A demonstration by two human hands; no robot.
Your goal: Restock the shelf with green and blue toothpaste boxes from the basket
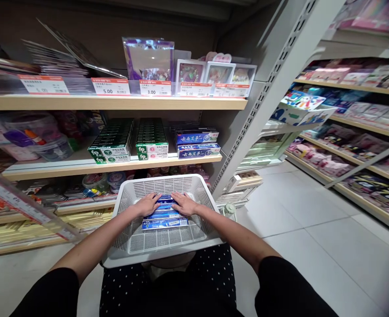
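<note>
A white mesh plastic basket rests across my lap. Inside it, several long blue toothpaste boxes lie flat, one behind another. My left hand reaches in from the left, fingers stretched out over the left ends of the farther boxes. From the other side, my right hand lies with spread fingers on their right ends. The nearest box shows uncovered in front of both hands. Similar blue boxes are stacked on the shelf ahead, at its right end.
Green and white boxes stand in two rows on the middle shelf. Above is a shelf with price tags and framed items. A grey slotted upright rises at the right. An angled clear price strip juts out at left.
</note>
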